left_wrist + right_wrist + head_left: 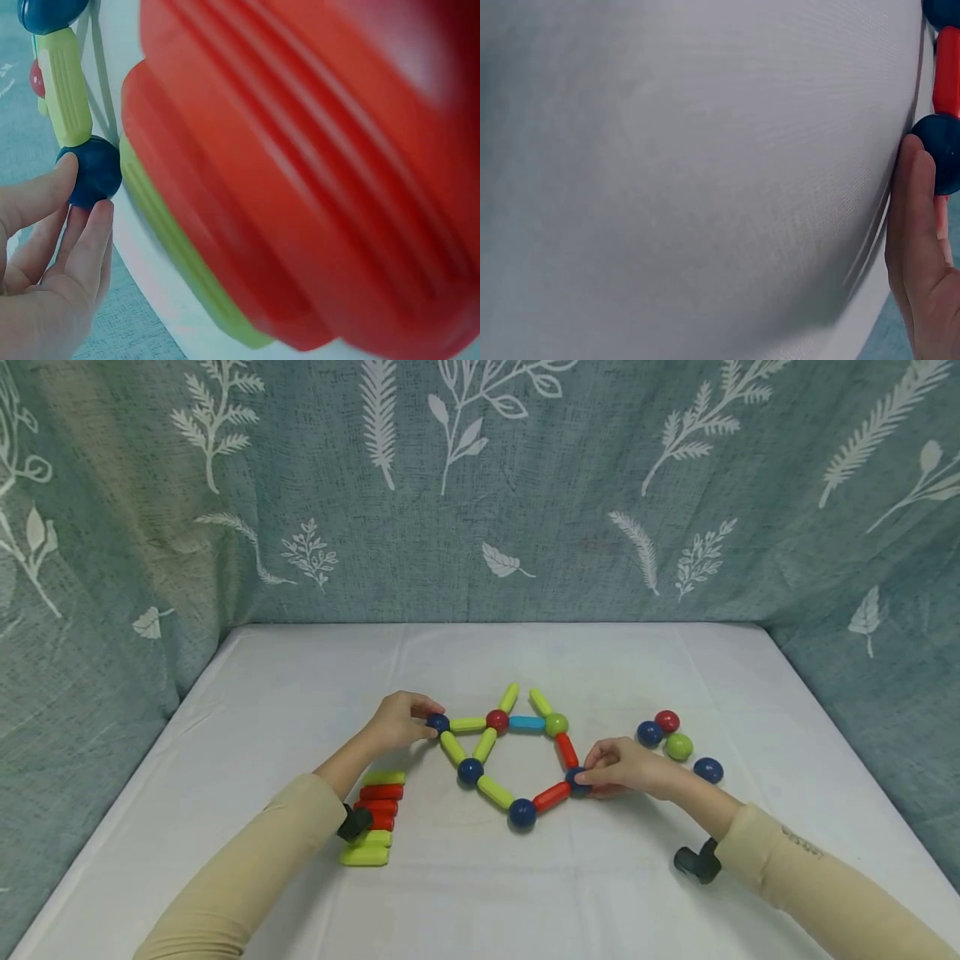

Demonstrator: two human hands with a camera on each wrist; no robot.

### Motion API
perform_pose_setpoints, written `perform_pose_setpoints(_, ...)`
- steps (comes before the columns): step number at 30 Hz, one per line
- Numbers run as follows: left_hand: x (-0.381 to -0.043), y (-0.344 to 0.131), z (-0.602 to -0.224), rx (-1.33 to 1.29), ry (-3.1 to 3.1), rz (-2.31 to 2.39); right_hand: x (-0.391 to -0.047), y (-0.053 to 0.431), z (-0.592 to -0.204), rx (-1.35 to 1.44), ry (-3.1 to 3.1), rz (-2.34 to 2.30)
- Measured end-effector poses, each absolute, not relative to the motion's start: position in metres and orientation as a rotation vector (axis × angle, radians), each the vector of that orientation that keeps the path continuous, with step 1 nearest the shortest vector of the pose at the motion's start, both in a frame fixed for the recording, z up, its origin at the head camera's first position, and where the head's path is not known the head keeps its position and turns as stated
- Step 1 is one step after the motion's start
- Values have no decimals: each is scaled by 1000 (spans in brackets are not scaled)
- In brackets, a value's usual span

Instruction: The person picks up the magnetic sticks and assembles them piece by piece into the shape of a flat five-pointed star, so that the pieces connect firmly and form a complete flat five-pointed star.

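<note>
A flat frame of magnetic sticks and balls lies on the table. My left hand [399, 722] pinches the dark blue ball [97, 178] at its left corner between thumb and fingers. At the right corner, my right hand [628, 767] grips another dark blue ball [939, 150], joined to two red sticks. Along the top, a blue stick [527, 724] links a red ball [497, 721] and a green ball [557, 724]. From each of these a lime stick [509, 697] points away, their far ends apart. Two more dark blue balls, one at the bottom [522, 815], join the lower sticks.
Beside the left forearm lies a column of loose red and lime sticks [381, 792], large in the left wrist view. Past the right hand rest several loose balls, among them a red ball [667, 721] and a green ball [678, 746]. A patterned curtain [465, 577] hangs behind the white table [300, 668].
</note>
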State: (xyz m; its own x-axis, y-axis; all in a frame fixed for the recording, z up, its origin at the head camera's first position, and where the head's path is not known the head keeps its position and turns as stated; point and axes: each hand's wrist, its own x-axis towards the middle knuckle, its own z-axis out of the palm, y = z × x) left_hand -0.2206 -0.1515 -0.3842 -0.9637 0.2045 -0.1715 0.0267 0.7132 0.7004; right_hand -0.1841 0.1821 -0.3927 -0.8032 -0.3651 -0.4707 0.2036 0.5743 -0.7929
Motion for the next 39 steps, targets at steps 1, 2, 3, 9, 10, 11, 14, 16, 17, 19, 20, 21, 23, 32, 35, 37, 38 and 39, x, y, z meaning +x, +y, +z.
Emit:
perform_pose_setpoints(1, -221, -151, -384, 185, 2686, 1089, -184, 183, -392, -137, 2209, -1205)
perform_pose_setpoints(2, -221, -151, -384, 187, 2688, 1086, -184, 184, -392, -140, 2226, -1198)
perform_pose_setpoints(3, -221, -151, -384, 194, 2691, 1082, -184, 185, -392, -150, 2242, -1193)
perform_pose_setpoints(9, -221, -151, -383, 199, 2689, 1070, -187, 205, -382, -210, 2270, -1280)
perform_pose_setpoints(10, -221, -151, -383, 196, 2689, 1068, -189, 210, -380, -234, 2272, -1305)
perform_pose_setpoints(11, -221, -151, -383, 192, 2688, 1066, -190, 216, -377, -262, 2283, -1327)
perform_pose_setpoints(14, -221, -152, -382, 190, 2681, 1066, -197, 234, -369, -353, 2350, -1353)
perform_pose_setpoints(16, -220, -153, -382, 192, 2678, 1069, -201, 246, -365, -387, 2408, -1354)
perform_pose_setpoints(17, -221, -153, -382, 196, 2676, 1069, -204, 252, -364, -398, 2435, -1355)
perform_pose_setpoints(19, -221, -153, -382, 208, 2677, 1069, -209, 263, -364, -394, 2491, -1346)
perform_pose_setpoints(20, -221, -153, -382, 210, 2677, 1067, -211, 269, -364, -382, 2517, -1339)
perform_pose_setpoints(21, -222, -153, -382, 214, 2677, 1066, -214, 274, -365, -369, 2538, -1334)
perform_pose_setpoints(23, -223, -154, -383, 219, 2677, 1064, -219, 285, -368, -343, 2580, -1316)
perform_pose_setpoints(32, -224, -154, -385, 218, 2673, 1066, -229, 309, -385, -253, 2537, -1278)
perform_pose_setpoints(35, -224, -154, -385, 219, 2673, 1065, -229, 311, -388, -231, 2470, -1261)
perform_pose_setpoints(37, -224, -154, -385, 214, 2673, 1062, -230, 311, -390, -224, 2436, -1250)
perform_pose_setpoints(38, -224, -154, -385, 217, 2675, 1057, -230, 312, -391, -227, 2427, -1240)
perform_pose_setpoints(39, -224, -154, -385, 222, 2678, 1050, -230, 312, -391, -229, 2417, -1235)
